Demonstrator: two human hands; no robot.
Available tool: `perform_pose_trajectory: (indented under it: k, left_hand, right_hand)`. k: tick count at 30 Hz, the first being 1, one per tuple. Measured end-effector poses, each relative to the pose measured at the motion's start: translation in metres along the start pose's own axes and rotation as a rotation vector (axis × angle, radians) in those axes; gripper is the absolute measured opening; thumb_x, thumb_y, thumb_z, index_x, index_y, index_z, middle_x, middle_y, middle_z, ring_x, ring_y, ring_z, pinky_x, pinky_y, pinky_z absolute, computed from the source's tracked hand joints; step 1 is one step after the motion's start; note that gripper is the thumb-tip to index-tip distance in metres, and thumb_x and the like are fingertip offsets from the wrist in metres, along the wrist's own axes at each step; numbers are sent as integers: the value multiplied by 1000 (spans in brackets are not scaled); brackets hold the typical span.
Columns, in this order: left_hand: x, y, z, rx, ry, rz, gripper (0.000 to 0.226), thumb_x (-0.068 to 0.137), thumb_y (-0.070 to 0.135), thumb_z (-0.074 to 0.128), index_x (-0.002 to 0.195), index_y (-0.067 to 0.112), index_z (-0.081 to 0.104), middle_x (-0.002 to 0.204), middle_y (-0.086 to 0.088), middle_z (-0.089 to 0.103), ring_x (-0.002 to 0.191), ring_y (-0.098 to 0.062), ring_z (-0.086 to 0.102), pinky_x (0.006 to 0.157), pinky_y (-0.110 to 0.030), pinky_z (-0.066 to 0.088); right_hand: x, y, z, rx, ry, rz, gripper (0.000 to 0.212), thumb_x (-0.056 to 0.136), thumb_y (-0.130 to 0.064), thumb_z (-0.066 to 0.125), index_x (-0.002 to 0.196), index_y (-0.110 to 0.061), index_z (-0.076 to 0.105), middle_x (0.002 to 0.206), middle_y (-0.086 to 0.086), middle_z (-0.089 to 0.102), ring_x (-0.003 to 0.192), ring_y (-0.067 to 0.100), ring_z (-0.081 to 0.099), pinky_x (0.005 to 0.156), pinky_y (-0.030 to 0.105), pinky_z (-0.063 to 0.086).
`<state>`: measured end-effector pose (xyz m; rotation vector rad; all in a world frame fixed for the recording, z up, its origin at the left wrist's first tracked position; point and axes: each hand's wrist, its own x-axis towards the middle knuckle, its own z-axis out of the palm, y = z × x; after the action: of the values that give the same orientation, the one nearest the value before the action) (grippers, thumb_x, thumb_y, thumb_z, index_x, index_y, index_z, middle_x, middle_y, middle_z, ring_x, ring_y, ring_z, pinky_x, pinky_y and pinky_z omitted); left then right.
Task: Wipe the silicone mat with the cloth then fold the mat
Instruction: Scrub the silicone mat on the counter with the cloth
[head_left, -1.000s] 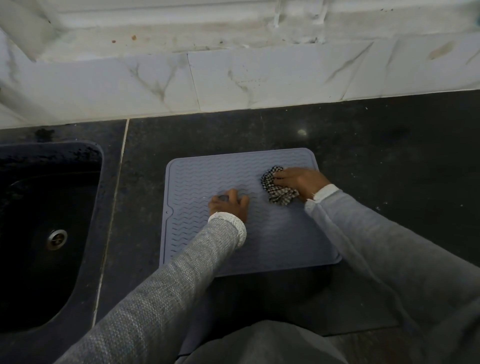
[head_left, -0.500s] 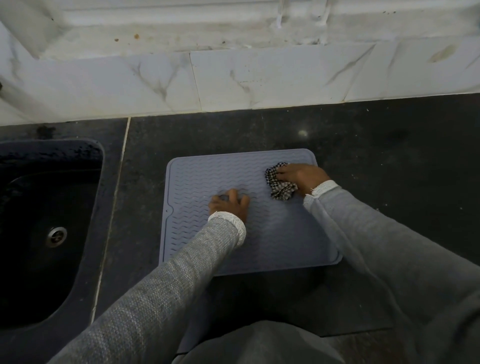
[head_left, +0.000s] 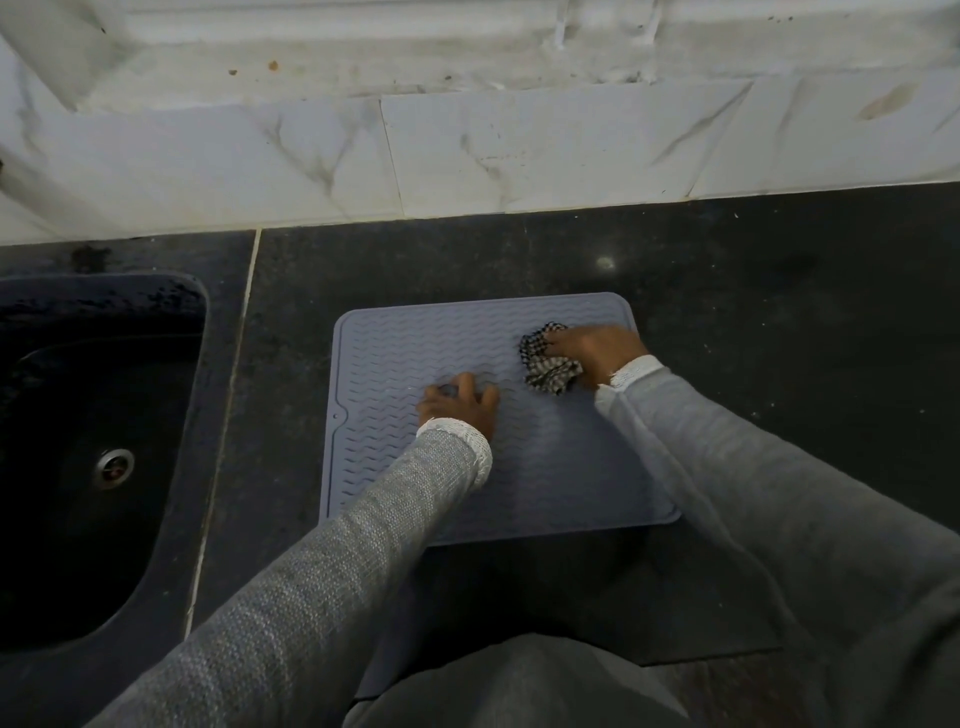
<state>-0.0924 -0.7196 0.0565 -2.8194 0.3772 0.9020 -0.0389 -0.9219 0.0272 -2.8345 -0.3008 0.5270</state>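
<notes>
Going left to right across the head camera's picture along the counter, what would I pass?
Sink → drain → mat → left hand pressing on the mat → checked cloth → right hand holding the cloth → bare dark counter.

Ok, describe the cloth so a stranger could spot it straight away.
On the dark countertop, right of the sink, lies a grey mat. Near its far right corner the right hand grips the cloth, the only black-and-white checked, crumpled thing there.
</notes>
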Motion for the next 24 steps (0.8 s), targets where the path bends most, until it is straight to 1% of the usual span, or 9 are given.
perform_pose_trajectory:
  k: [2, 4, 7, 10, 13, 15, 17, 21, 24]
  left_hand:
    - [2, -2, 1, 0, 8, 2, 55, 94, 21, 55, 141, 22, 27, 149, -10, 17, 131, -45, 29, 96, -49, 42]
    - [4, -3, 4, 2, 8, 8, 55, 94, 23, 53, 142, 22, 26, 149, -10, 17, 131, -45, 28, 97, -51, 41]
    - [7, -2, 6, -1, 10, -3, 52, 96, 22, 50, 142, 24, 26, 149, -10, 17, 131, -46, 28, 98, -52, 41]
    - [8, 2, 8, -23, 13, -22, 49, 96, 22, 49, 141, 24, 29, 149, -10, 17, 131, -47, 27, 97, -52, 41]
    - [8, 4, 9, -46, 17, -51, 43, 99, 23, 41, 140, 25, 30, 150, -10, 17, 132, -46, 27, 99, -52, 39]
    - [8, 4, 9, -17, 19, -43, 45, 98, 21, 44, 141, 24, 29, 150, -11, 16, 131, -47, 28, 98, -52, 39]
    - [8, 4, 9, -1, 24, -38, 49, 97, 19, 48, 141, 23, 28, 150, -12, 16, 130, -47, 29, 97, -51, 40]
    - [7, 4, 8, -10, 33, -59, 45, 100, 20, 42, 142, 22, 28, 149, -14, 18, 131, -46, 31, 98, -51, 41]
    - [8, 5, 10, 30, 40, -40, 45, 100, 19, 41, 143, 22, 27, 150, -14, 18, 130, -46, 32, 99, -51, 39]
  right_hand:
    - [-8, 10, 2, -48, 0, -2, 43, 88, -36, 56, 130, -28, 51, 140, 2, 51, 127, 25, 48, 109, 38, 38]
    - [-20, 31, -2, -53, 51, 51, 40, 86, -40, 57, 125, -31, 55, 135, 1, 56, 122, 25, 54, 104, 40, 43]
    - [-31, 55, -9, -127, 59, 144, 34, 87, -41, 56, 120, -32, 60, 126, 3, 63, 113, 28, 60, 96, 40, 48]
    - [-30, 52, -17, -105, 57, 206, 31, 87, -39, 56, 116, -30, 63, 121, 6, 65, 109, 31, 61, 93, 40, 50]
    - [-26, 20, -8, 21, 150, 48, 33, 85, -29, 62, 118, -26, 63, 127, 5, 63, 116, 29, 59, 99, 41, 47]
    - [-23, 0, 7, -9, 69, -89, 37, 86, -25, 62, 123, -24, 60, 137, 2, 54, 126, 24, 51, 106, 40, 41]
    - [-29, -2, 17, -69, 4, -133, 41, 86, -23, 61, 126, -21, 57, 143, 2, 47, 132, 23, 44, 111, 38, 35]
    - [-52, 33, 11, -32, 106, -27, 42, 77, -23, 71, 118, -21, 64, 132, 5, 59, 119, 27, 56, 100, 38, 46]
    - [-54, 49, 2, -58, 87, 96, 34, 82, -29, 64, 116, -23, 65, 121, 7, 66, 110, 28, 62, 92, 39, 50]
